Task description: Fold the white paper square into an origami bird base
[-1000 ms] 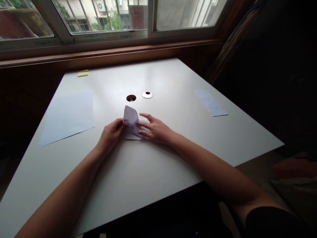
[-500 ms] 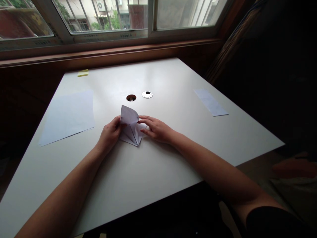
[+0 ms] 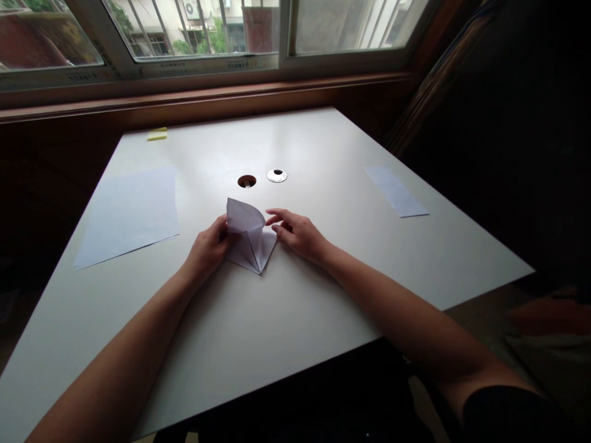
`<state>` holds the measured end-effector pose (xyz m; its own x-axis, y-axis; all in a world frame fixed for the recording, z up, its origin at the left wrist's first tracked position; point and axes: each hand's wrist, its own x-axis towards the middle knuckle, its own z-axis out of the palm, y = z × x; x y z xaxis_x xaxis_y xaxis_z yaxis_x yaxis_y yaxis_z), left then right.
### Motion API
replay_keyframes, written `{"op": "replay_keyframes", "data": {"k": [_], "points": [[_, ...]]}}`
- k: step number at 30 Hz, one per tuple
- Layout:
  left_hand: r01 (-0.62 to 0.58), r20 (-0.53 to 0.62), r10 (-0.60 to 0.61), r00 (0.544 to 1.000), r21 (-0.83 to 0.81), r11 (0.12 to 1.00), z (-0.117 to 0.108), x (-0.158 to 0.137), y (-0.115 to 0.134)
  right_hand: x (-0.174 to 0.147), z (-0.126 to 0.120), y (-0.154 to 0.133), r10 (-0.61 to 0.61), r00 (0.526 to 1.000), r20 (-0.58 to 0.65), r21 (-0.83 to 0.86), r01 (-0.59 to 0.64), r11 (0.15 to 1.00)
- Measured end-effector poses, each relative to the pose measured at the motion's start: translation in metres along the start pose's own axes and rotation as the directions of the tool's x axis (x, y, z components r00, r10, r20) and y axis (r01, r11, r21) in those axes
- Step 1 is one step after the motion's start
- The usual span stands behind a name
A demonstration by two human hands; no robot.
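Note:
A folded sheet of white paper (image 3: pixel 253 240) stands partly opened at the middle of the white table (image 3: pixel 277 314), one flap raised and creases meeting at its near corner. My left hand (image 3: pixel 211 243) grips its left side, the fingertips partly hidden behind the flap. Just to the right of the paper is my right hand (image 3: pixel 298 232), its fingers apart and holding nothing. Its fingertips are close to the paper's right edge; whether the thumb touches it I cannot tell.
Flat white sheets (image 3: pixel 129 215) lie at the left. A narrow paper strip (image 3: pixel 396 192) is at the right. Behind the folded paper are a round hole (image 3: pixel 247 181) and a metal ring cover (image 3: pixel 277 176). Yellow sticky notes (image 3: pixel 157 133) sit near the far left corner.
My right hand has drawn off the raised flap to the right, its fingers parting from it. The lower right part of the paper shows more. My left hand keeps its hold.

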<state>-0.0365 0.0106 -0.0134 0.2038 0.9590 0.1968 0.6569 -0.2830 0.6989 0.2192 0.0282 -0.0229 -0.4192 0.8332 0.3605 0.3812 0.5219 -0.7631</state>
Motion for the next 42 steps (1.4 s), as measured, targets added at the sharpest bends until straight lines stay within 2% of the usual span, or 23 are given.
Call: {"op": "replay_keyframes", "data": {"k": [3, 9, 16, 24, 32, 42], "points": [[-0.009, 0.017, 0.009, 1.000, 0.002, 1.000, 0.000, 0.000, 0.000, 0.001, 0.001, 0.002, -0.021, 1.000, 0.001, 0.032, 0.021, 0.999], [-0.016, 0.030, 0.016, 0.999, 0.008, 1.000, 0.001, 0.000, -0.004, 0.003, 0.003, 0.004, -0.100, 0.995, -0.014, -0.064, 0.099, 0.993], [-0.062, 0.037, 0.062, 0.997, -0.010, 0.998, 0.001, -0.001, -0.001, 0.003, 0.006, 0.000, -0.128, 0.991, 0.044, -0.054, 0.131, 0.990], [0.012, -0.023, -0.011, 1.000, 0.048, 0.999, 0.003, -0.003, 0.005, 0.004, 0.013, -0.002, -0.201, 0.973, 0.109, -0.013, 0.204, 0.979], [-0.006, -0.041, 0.009, 0.999, 0.086, 0.996, 0.005, -0.003, 0.007, 0.004, 0.014, -0.009, -0.207, 0.969, 0.133, -0.026, 0.212, 0.977], [-0.053, 0.010, 0.053, 0.999, -0.020, 0.998, 0.007, -0.005, 0.008, 0.004, 0.016, -0.011, -0.168, 0.967, 0.192, -0.060, 0.182, 0.981]]}}
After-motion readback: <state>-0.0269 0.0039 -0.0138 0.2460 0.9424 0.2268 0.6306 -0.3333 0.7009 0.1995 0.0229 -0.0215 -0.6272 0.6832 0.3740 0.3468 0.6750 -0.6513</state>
